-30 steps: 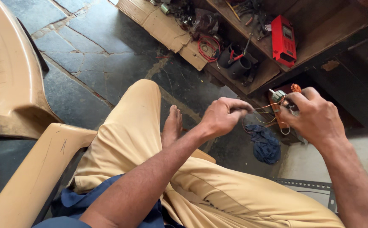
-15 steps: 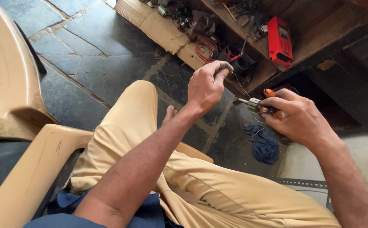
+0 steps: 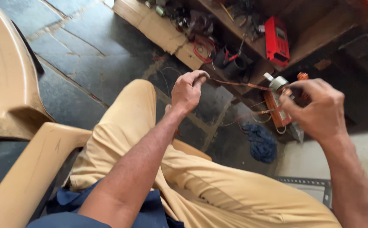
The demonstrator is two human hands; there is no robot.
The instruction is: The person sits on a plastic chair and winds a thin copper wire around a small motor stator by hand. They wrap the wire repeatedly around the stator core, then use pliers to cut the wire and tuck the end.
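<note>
Fingers of the left hand [image 3: 187,89] pinch a thin copper strip [image 3: 238,84] and hold it tight and straight, while the right hand [image 3: 319,110] grips the small coil part [image 3: 278,101] it comes from.

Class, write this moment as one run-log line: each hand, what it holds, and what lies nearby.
left hand: pinches copper wire taut | right hand: grips small coil part | nearby: red meter, blue cloth

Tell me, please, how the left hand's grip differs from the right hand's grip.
The left hand is closed in a fist, pinching the end of a thin copper-coloured strand; the right hand wraps around a small part with an orange body. The left hand sits farther left, over the knee; the right is nearer the shelf. Both are joined by the taut strand.
</note>
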